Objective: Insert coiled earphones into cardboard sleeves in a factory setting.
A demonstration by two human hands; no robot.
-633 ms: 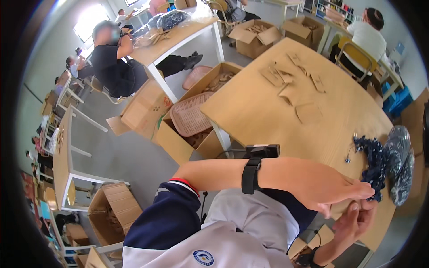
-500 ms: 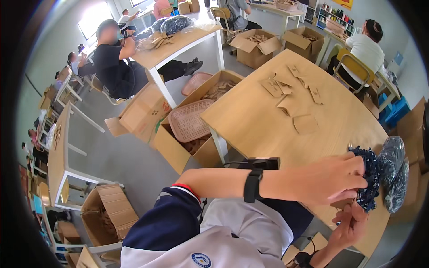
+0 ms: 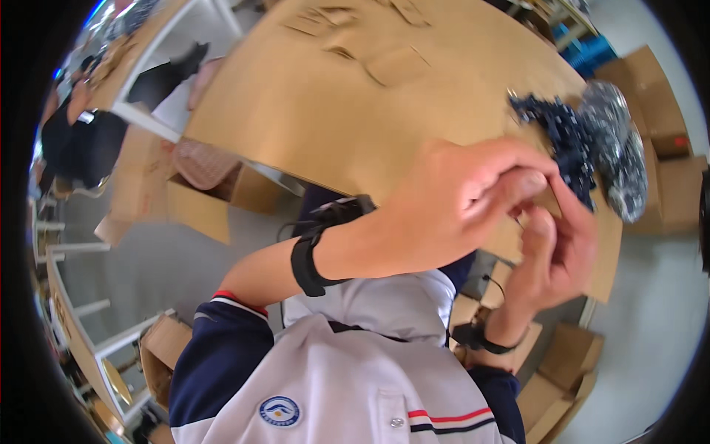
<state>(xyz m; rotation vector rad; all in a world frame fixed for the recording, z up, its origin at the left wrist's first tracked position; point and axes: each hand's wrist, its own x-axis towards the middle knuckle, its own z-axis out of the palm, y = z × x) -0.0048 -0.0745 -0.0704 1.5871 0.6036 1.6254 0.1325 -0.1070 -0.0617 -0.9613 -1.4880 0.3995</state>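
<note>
My left hand (image 3: 477, 203) reaches across in front of me over the table's right part, fingers curled and thumb pressed toward the fingertips. Close against it, my right hand (image 3: 555, 255) has its thumb bent in toward its fingers. The fingertips of both hands meet; whatever they hold is small, hidden and blurred. Just beyond them lies a tangled heap of small dark navy pieces (image 3: 562, 140) with shiny bits. Clear plastic bags with dark contents (image 3: 615, 152) lie beside the heap at the table's right edge.
Flat brown cardboard pieces (image 3: 396, 65) are scattered on the far part of the wooden table (image 3: 310, 126). Open cartons (image 3: 196, 211) and a pink plastic basket (image 3: 205, 164) stand on the floor at left. More cartons (image 3: 654, 140) are stacked at right. Another person (image 3: 89, 140) sits farther left.
My view has tilted down and turned. Both hands have come away from the navy heap toward me, their fingertips together. The heap stays on the table.
</note>
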